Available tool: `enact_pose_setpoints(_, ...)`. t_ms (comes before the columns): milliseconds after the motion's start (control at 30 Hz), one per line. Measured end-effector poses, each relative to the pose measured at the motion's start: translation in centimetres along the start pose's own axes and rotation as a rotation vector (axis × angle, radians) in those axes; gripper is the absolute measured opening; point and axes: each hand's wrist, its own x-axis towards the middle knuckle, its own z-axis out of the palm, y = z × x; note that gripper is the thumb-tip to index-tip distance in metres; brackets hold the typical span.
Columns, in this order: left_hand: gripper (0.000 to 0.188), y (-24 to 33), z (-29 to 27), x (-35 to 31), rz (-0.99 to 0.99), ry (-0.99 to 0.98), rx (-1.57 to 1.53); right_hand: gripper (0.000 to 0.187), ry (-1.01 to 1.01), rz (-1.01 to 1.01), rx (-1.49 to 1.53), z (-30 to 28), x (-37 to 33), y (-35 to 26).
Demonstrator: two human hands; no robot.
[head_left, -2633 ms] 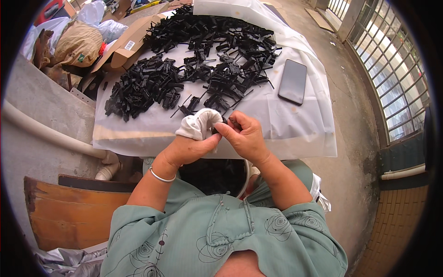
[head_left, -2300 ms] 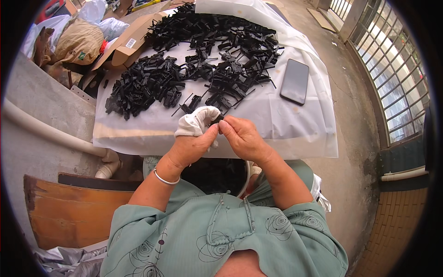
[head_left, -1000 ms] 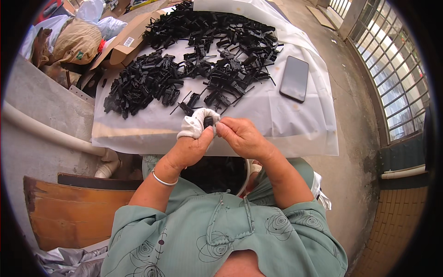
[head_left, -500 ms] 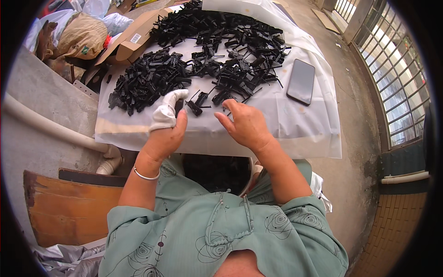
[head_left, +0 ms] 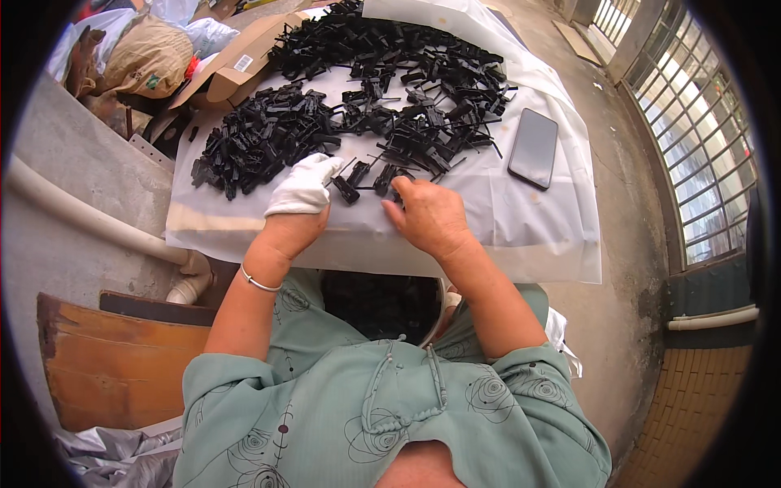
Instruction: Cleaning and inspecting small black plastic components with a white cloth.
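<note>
We can read no word or number anywhere here. In the upper left of the frame we see a white label (head_left: 243,63) with dark, barcode-like stripes, set on a brown cardboard box (head_left: 232,84); its print is too small for us to make out. Farther toward the upper left corner, we find a small green mark (head_left: 153,80) on a tan sack (head_left: 148,54); we cannot tell whether it is lettering or a picture.
</note>
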Motion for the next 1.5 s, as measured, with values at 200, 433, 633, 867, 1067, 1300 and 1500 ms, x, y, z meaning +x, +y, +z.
enact_pose_setpoints(200,0.035,1.2,1.8,0.3,-0.064,-0.156,0.074,0.014,-0.004,-0.101,0.025,0.9,-0.3,0.7)
enact_pose_setpoints(433,0.028,2.3,0.6,0.1,-0.084,0.136,-0.141,0.016,0.717,0.070,1.086,-6.7,-1.5,5.9)
enact_pose_setpoints(633,0.029,4.7,0.4,0.2,-0.514,-0.042,-1.042,0.006,0.256,0.134,1.162,-4.6,-2.3,3.4)
enact_pose_setpoints(867,0.025,7.3,1.7,-0.6,-0.546,-0.042,-1.352,0.021,0.258,-0.473,0.664,-2.0,-2.9,-0.6)
enact_pose_setpoints(1067,0.031,7.3,2.2,-1.1,-0.604,-0.128,-1.603,0.011,0.201,-0.439,0.870,-2.3,-3.1,-1.0)
enact_pose_setpoints(1300,0.029,8.0,0.2,-0.9,-0.491,-0.207,-1.340,0.016,0.134,0.138,1.007,-1.5,-3.3,-0.6)
enact_pose_setpoints(1500,0.027,8.0,0.5,-1.1,-0.533,-0.143,-1.175,0.025,-0.038,0.000,1.033,-2.4,-3.0,0.6)
